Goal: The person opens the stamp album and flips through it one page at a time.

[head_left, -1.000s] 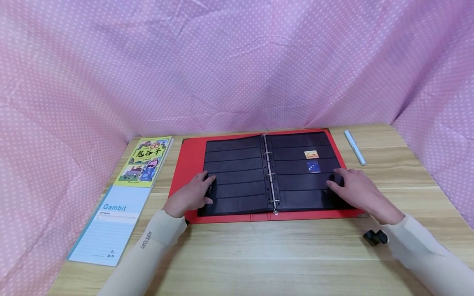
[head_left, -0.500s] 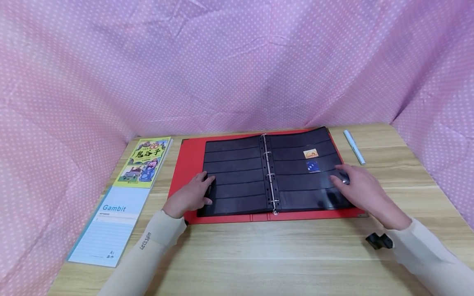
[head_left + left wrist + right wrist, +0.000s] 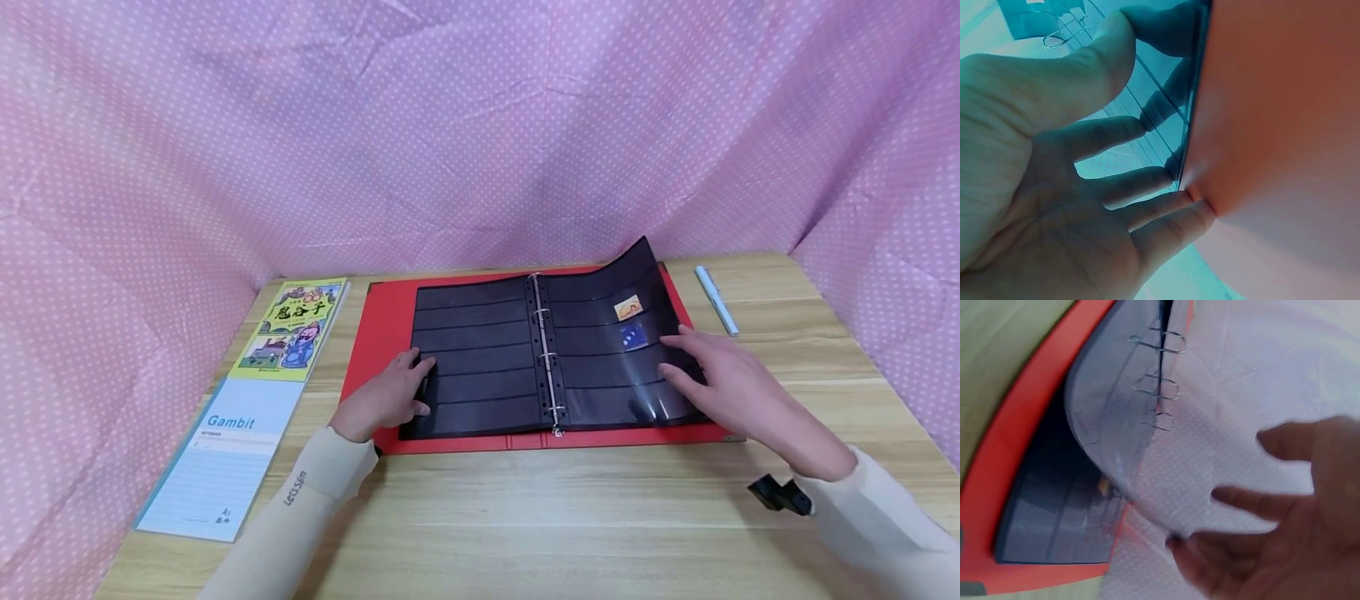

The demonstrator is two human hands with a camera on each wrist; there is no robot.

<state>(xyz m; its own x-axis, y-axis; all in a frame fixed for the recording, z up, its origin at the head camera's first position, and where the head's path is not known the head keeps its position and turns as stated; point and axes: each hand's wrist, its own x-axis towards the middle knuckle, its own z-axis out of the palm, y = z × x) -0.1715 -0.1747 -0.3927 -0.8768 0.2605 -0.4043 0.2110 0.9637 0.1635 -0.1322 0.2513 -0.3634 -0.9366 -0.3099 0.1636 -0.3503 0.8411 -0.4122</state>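
Note:
A red ring binder lies open, with black strip-pocket pages on metal rings. My left hand rests at the outer edge of the left page, fingers spread. The right page bends up at its outer side, its far corner raised highest. Against that outer edge is my right hand; in the right wrist view its fingertips touch the page edge, thumb apart. Another page lies beneath. Two small stamp-like pieces, one orange and one blue, sit in the raised page's pockets.
Left of the binder lie a yellow comic-style book and a pale blue notebook. A light blue pen lies at the right. A pink dotted cloth hangs behind the wooden table.
The right page has risen from lying flat, its far outer corner curling up and inward. My right hand's wrist has shifted right and nearer. My left hand has stayed in place.

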